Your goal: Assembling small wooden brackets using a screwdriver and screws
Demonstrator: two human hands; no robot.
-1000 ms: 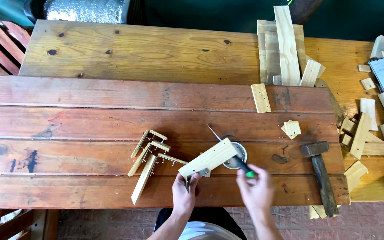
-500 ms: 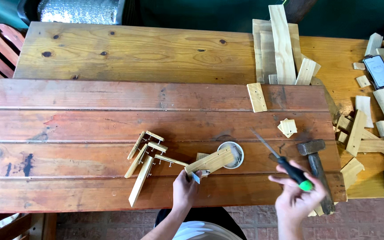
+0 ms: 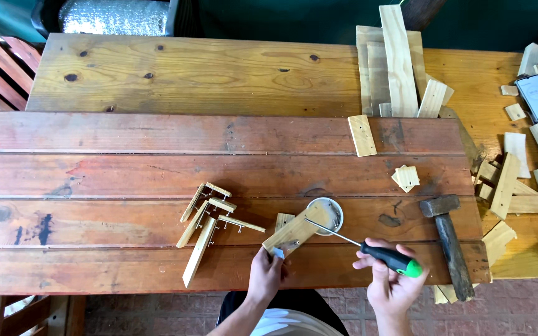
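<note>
**At the bench's near edge — strip and screwdriver in hand**

Near the front plank, my left hand (image 3: 264, 274) grips a pale wooden strip (image 3: 297, 229), tilted over a small round tin (image 3: 330, 213). My right hand (image 3: 392, 280) clasps a green-handled screwdriver (image 3: 368, 246) — tip on the strip. A hammer (image 3: 448, 239) lies just right.

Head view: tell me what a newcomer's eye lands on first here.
The hands at the near edge of the red-brown plank table draw the eye: the left hand grips a pale wooden strip lying across a small round metal tin, and the right hand holds a black-and-green-handled screwdriver. A rusty iron-headed hammer lies to the right.
</note>
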